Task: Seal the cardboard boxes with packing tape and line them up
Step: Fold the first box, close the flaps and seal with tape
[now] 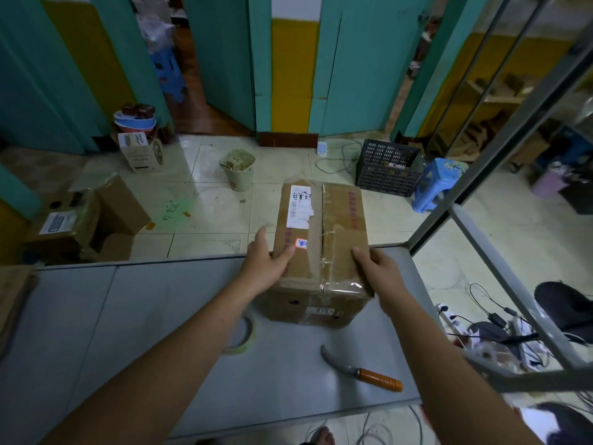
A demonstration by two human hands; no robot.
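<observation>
Item one: cardboard box (321,252), brown, standing at the far edge of the grey table (144,316), right of middle, with its flaps down and clear tape running along the centre seam and over the near edge. On its top were a torn white label with handwriting at the far left and a small red-bordered sticker nearer you. Your left hand (269,261) lay against the box's left top edge, fingers fairly straight along the side and thumb resting on the lid. Your right hand (375,268) sat flat on the right top edge, thumb on the lid, with the fingers hidden over the far side, so the box was pressed between both hands. Item two: tape roll (248,335), lying flat on the table near the box's near-left corner and partly hidden by your left forearm. Item three: knife (362,370), curved blade and orange handle, on the table nearer you than the box and apart from it. On the tiled floor beyond were open brown cartons (96,220) at the left, a small printed carton (141,152), a pale waste bin (239,170), a black plastic crate (388,168) and, just beside the crate, a blue stool (436,184).
</observation>
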